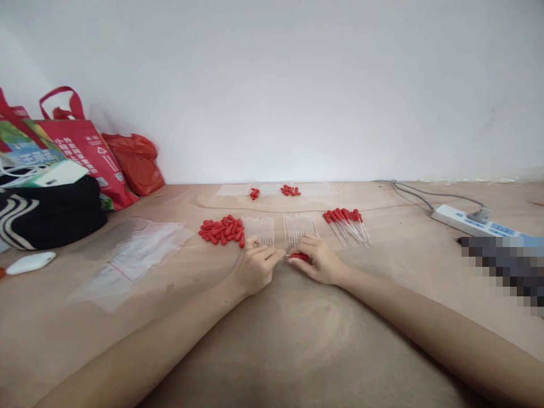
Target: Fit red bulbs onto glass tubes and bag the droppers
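My left hand (256, 266) and my right hand (318, 260) meet at the middle of the wooden table (272, 340). The left hand pinches a thin clear glass tube. My right hand's fingers are closed on a red rubber bulb (300, 256) at the tube's end. Just beyond the hands lie a heap of loose red bulbs (223, 229), two rows of bare clear tubes (259, 229) (298, 226), and a fan of finished droppers with red bulbs (346, 224).
A few more red bulbs (290, 191) lie on a clear bag near the wall. Clear plastic bags (136, 249) lie at left, with red shopping bags (85, 147), a black striped bag (46, 212) and a white device (30, 262). A power strip (471, 222) sits at right.
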Demonstrator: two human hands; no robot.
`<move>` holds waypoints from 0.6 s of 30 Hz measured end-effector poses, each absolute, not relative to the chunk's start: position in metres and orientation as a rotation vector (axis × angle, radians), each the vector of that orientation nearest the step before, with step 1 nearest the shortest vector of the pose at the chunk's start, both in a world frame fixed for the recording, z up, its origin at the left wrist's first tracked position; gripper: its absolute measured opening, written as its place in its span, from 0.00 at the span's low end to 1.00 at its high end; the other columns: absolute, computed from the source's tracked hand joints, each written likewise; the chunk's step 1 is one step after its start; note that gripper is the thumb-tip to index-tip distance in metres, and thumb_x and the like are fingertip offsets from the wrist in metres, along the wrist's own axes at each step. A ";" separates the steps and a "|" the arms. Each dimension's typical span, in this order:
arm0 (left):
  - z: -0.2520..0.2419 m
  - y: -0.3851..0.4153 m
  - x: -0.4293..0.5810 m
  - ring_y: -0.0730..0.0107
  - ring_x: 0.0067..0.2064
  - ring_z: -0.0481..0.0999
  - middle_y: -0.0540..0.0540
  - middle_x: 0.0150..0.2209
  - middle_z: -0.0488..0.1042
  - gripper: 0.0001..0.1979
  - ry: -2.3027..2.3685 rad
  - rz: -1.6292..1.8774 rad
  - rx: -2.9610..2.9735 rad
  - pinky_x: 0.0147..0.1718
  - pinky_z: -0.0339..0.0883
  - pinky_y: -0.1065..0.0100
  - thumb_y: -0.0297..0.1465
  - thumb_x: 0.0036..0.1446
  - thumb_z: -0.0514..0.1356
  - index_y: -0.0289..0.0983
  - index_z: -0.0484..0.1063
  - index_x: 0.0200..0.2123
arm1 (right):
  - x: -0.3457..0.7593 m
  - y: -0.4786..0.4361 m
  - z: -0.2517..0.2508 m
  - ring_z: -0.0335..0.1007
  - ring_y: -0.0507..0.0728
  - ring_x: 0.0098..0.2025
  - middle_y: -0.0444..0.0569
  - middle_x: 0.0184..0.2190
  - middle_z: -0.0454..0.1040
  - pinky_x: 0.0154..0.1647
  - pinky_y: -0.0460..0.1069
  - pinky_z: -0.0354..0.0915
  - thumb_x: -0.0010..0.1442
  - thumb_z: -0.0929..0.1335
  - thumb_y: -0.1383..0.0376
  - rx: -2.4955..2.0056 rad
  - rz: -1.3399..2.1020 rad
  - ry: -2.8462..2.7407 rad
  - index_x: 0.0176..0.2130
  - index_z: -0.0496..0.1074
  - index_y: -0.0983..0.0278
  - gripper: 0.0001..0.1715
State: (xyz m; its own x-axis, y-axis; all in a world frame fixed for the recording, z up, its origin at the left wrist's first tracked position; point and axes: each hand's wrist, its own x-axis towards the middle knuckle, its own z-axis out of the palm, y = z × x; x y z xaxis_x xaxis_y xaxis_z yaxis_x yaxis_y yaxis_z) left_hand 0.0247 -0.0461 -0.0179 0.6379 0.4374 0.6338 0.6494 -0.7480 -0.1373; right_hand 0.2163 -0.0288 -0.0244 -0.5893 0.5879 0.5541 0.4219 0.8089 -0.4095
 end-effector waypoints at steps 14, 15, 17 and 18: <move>-0.013 -0.049 0.020 0.71 0.35 0.72 0.47 0.38 0.74 0.14 -1.261 -1.079 -2.581 0.44 0.48 0.61 0.31 0.57 0.49 0.36 0.59 0.47 | 0.236 0.006 0.003 0.65 0.50 0.28 0.45 0.28 0.69 0.34 0.49 0.62 0.50 0.65 0.57 -0.957 1.096 -1.457 0.38 0.65 0.64 0.17; -0.013 -0.047 0.019 0.70 0.36 0.72 0.47 0.38 0.73 0.13 -1.311 -1.076 -2.559 0.44 0.48 0.61 0.31 0.57 0.49 0.36 0.59 0.46 | 0.249 0.014 0.009 0.64 0.50 0.26 0.45 0.26 0.69 0.32 0.48 0.62 0.52 0.63 0.58 -1.079 0.986 -1.473 0.39 0.66 0.65 0.17; -0.014 -0.043 0.016 0.69 0.36 0.71 0.47 0.37 0.73 0.12 -1.401 -1.069 -2.514 0.43 0.47 0.60 0.32 0.57 0.50 0.36 0.60 0.45 | 0.277 0.029 0.020 0.62 0.51 0.23 0.45 0.21 0.67 0.27 0.47 0.59 0.54 0.59 0.60 -1.380 0.718 -1.621 0.39 0.67 0.67 0.16; -0.014 -0.041 0.015 0.68 0.37 0.71 0.47 0.36 0.73 0.12 -1.436 -1.062 -2.496 0.43 0.47 0.60 0.32 0.56 0.50 0.37 0.61 0.44 | 0.291 0.034 0.022 0.62 0.52 0.23 0.45 0.20 0.67 0.27 0.47 0.58 0.54 0.59 0.62 -1.539 0.530 -1.701 0.39 0.68 0.68 0.16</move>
State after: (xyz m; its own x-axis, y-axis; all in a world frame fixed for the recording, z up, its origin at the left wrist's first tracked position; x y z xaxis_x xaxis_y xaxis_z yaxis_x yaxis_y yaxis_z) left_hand 0.0146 -0.0414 -0.0143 0.3233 0.7351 0.5959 0.7850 -0.5600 0.2649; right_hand 0.2908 0.0343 0.0225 0.0230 0.9650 0.2611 0.6461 0.1849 -0.7405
